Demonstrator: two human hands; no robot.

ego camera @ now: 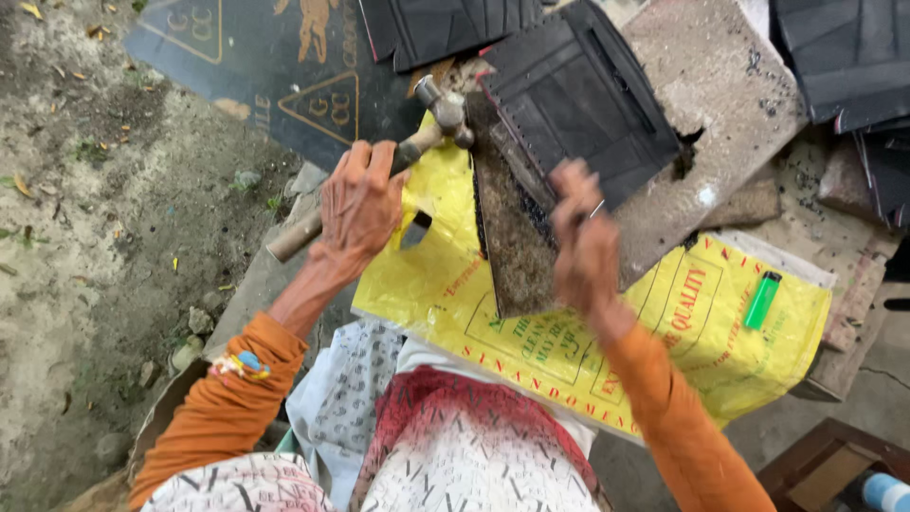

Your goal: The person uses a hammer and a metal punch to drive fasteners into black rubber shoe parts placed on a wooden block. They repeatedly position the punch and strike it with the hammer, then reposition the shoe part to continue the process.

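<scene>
Left hand [358,204] closed around wooden hammer handle, near mid-length; handle running diagonally from lower left to upper right, metal hammer head [444,109] raised just above top edge of black rubber piece [578,95]. Right hand [580,242] blurred, fingers curled on a thin metal tool [521,171] and pressing the rubber piece edge against a rusty flat plate [512,237]. Rubber piece lying up and right of left hand, directly beyond right hand, partly on a grey stone slab [730,104]. Hammer head nearer the tool's upper end than either palm. Yellow plastic bag [664,332] spread beneath; green lighter [762,300] resting on it, well apart to the right.
</scene>
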